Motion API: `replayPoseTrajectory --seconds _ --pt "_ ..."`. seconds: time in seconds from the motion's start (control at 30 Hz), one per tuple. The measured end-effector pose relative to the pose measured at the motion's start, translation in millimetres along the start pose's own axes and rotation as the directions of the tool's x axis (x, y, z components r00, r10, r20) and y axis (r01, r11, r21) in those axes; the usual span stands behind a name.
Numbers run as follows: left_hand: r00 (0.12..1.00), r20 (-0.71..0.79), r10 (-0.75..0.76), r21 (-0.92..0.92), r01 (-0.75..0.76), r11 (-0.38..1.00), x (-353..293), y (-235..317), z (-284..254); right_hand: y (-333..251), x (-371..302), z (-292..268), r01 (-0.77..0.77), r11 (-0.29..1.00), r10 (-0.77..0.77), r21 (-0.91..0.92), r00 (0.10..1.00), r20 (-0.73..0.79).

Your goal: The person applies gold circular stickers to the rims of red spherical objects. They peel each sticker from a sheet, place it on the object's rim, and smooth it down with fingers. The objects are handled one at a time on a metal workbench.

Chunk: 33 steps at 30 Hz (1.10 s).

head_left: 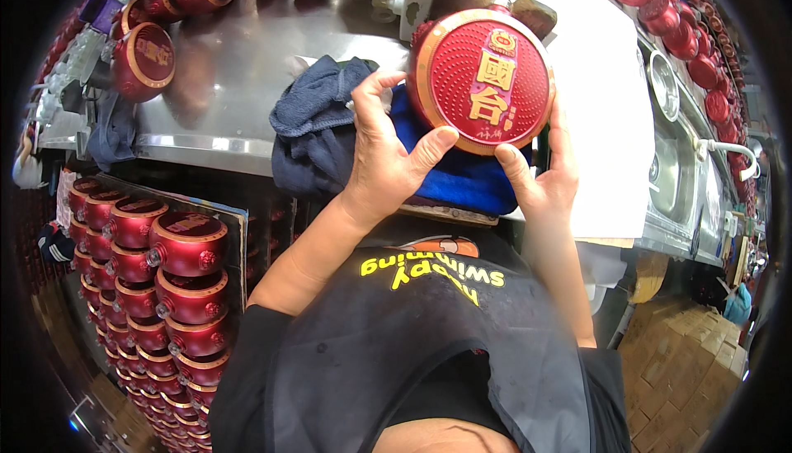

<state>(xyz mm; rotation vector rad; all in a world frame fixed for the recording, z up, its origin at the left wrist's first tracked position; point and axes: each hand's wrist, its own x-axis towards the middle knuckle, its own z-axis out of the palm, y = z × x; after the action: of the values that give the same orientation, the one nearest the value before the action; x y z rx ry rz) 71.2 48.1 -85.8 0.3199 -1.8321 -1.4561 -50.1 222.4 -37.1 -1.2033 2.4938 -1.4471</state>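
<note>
Steel counter [239,94] lies open at upper left between a standing drum [143,65] and dark cloth [318,115]; at upper centre, left hand [384,156] and right hand [550,181] grip opposite sides of the gold-rimmed red drum [450,82], thumbs at its near edge.

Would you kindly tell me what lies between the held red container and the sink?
The right hand and a flat white surface lie between the red container and sink, in the head view.

Room over steel counter [235,82], towel [312,106] obstructing
</note>
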Motion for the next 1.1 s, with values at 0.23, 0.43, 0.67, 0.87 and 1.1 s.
replayPoseTrajectory --seconds 0.23,0.43,0.67,0.87,1.1 --pt "0.877 0.38 0.295 0.706 -0.481 0.52 -54.1 34.8 -7.0 -1.1 0.9 -0.3 -0.009 1.0 0.009 0.001 1.0 -0.005" --pt "0.938 0.316 0.14 0.708 -0.332 0.624 -42.2 29.7 -16.6 1.3 -0.3 -0.9 -0.005 0.999 0.005 -0.034 1.0 -0.004" --pt "0.917 0.33 0.226 0.627 -0.392 0.673 31.6 42.1 -26.9 10.8 -1.7 -3.8 0.036 0.999 -0.036 -0.012 0.999 0.038" --pt "0.743 0.596 0.307 0.507 -0.643 0.574 114.9 54.4 -7.0 15.3 -2.3 -11.0 0.019 0.995 -0.028 0.102 0.996 0.083" --pt "0.483 0.82 0.307 0.38 -0.861 0.338 88.6 70.6 37.3 27.5 -5.7 -13.3 -0.208 0.894 0.187 0.397 0.978 0.091"
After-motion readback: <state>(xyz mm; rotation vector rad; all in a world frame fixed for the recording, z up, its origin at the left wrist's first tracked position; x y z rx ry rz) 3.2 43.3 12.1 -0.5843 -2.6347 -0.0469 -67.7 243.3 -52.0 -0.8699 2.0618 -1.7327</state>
